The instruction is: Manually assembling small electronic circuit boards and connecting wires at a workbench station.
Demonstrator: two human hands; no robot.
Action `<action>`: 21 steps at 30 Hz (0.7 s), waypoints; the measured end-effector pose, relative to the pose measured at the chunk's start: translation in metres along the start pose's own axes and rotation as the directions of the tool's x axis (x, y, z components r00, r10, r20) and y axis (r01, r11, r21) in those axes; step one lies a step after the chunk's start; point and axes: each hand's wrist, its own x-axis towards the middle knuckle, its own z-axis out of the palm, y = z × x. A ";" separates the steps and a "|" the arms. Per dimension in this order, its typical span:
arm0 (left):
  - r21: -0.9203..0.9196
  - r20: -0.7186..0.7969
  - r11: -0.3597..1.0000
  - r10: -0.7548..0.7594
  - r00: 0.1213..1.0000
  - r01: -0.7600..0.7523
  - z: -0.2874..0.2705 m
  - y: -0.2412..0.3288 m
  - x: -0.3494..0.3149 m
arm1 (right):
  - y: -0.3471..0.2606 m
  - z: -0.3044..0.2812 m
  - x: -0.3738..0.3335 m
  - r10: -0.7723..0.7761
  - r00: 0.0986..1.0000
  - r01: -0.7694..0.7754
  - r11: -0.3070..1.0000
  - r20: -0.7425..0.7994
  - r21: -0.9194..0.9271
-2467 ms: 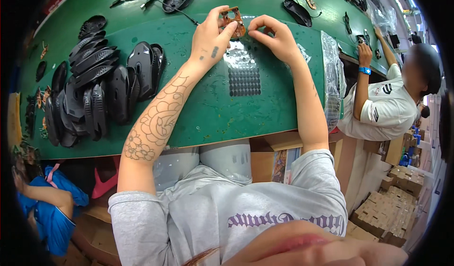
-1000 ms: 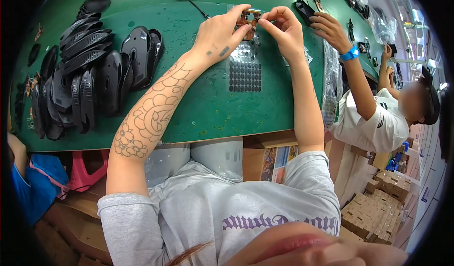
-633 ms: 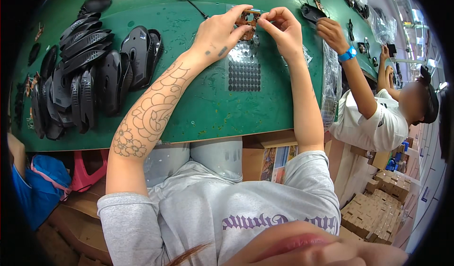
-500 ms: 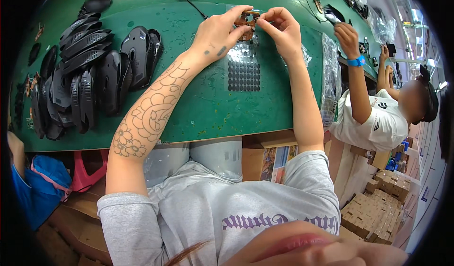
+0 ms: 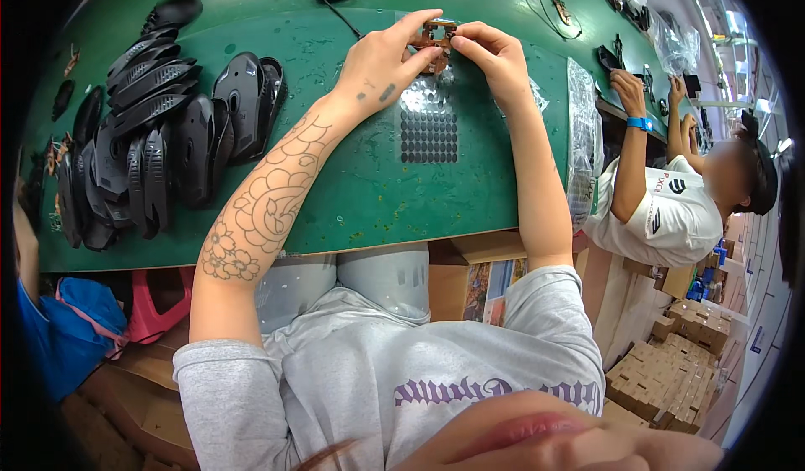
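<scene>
My left hand point(image 5: 377, 64) holds a small brown circuit board point(image 5: 438, 33) between thumb and fingers, above the green tabletop. My right hand point(image 5: 495, 56) is closed in a pinch against the board's right edge. Whatever is between its fingertips is too small to make out. Just below the board, a clear sheet of small black oval pads point(image 5: 428, 138) lies on the table. A shiny bare area takes up the sheet's upper part, where pads are absent.
Black computer-mouse shells point(image 5: 109, 165) are piled at the left, with more shells point(image 5: 243, 106) beside them. A dark cable point(image 5: 335, 10) runs behind my left hand. Clear plastic packaging point(image 5: 583, 148) lies along the right edge. A co-worker point(image 5: 662, 194) sits at the right.
My right fingertips have come closer together at the board's edge, while my left hand stays nearly still. The co-worker's raised hand has dropped toward the table, away from the object it held.
</scene>
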 end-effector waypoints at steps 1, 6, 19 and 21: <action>-0.011 -0.010 1.000 0.003 1.000 -0.004 0.000 0.001 -0.001 | 0.001 0.000 0.000 0.010 1.000 -0.010 1.000 -0.010 -0.006; 0.089 -0.175 0.992 0.104 0.979 -0.089 0.000 0.004 -0.001 | 0.000 0.000 0.000 0.041 0.995 -0.040 0.999 -0.087 0.015; 0.518 -0.091 0.845 0.210 0.973 -0.134 -0.001 -0.002 -0.010 | 0.004 -0.002 0.003 0.099 0.960 -0.079 0.993 -0.260 0.086; 0.484 -0.066 0.870 0.146 0.987 -0.096 0.000 0.000 -0.009 | 0.003 -0.002 0.003 0.090 0.963 -0.078 0.995 -0.254 0.055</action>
